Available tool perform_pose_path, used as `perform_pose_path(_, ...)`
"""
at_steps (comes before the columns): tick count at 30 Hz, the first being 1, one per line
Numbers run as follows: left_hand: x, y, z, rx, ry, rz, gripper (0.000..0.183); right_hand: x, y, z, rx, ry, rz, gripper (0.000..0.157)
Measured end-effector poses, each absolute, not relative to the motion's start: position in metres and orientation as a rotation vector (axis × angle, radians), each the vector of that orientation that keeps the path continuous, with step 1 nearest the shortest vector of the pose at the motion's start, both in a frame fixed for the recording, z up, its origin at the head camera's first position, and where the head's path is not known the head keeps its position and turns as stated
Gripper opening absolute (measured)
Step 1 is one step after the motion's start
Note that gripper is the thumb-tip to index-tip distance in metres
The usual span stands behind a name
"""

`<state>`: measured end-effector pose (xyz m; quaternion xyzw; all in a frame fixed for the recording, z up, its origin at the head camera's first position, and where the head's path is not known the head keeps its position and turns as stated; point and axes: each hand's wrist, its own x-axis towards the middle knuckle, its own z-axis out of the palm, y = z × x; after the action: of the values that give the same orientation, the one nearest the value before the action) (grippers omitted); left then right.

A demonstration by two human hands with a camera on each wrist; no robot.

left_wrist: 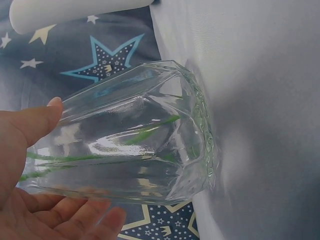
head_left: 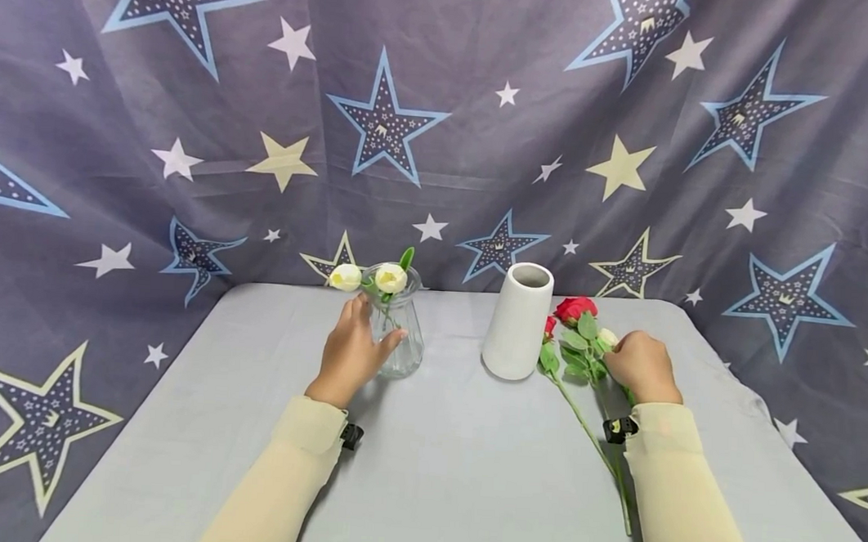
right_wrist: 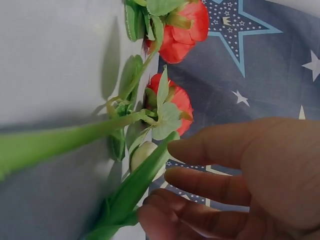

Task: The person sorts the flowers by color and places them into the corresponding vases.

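My left hand (head_left: pixel 352 349) holds a clear glass vase (head_left: pixel 404 347), thumb on one side and fingers round the other. Two white tulips (head_left: pixel 390 278) stand in it; their green stems (left_wrist: pixel 145 135) show through the glass in the left wrist view. My right hand (head_left: pixel 641 365) is at another white tulip (head_left: pixel 607 339), lying on the table beside red roses (head_left: pixel 576 309). In the right wrist view, its thumb and fingers (right_wrist: pixel 200 182) are apart, close against a long green leaf (right_wrist: pixel 145 172), with nothing visibly pinched.
Between the hands stands a white tapered vase (head_left: pixel 520 323), just left of the roses. Long rose stems (head_left: pixel 588 430) run toward the front of the grey-covered table (head_left: pixel 468 469). A star-patterned curtain (head_left: pixel 470 142) hangs behind the table.
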<state>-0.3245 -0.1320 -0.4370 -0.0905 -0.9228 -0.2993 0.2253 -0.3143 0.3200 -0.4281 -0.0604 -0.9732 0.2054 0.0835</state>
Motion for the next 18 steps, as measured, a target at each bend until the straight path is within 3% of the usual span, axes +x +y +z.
perform_pose_path(18, -0.3241, -0.1325, -0.4382, -0.255, -2.524, -0.831, 0.082, -0.3158, 0.3257, -0.4367, -0.244, -2.934, 0.573, 0.044)
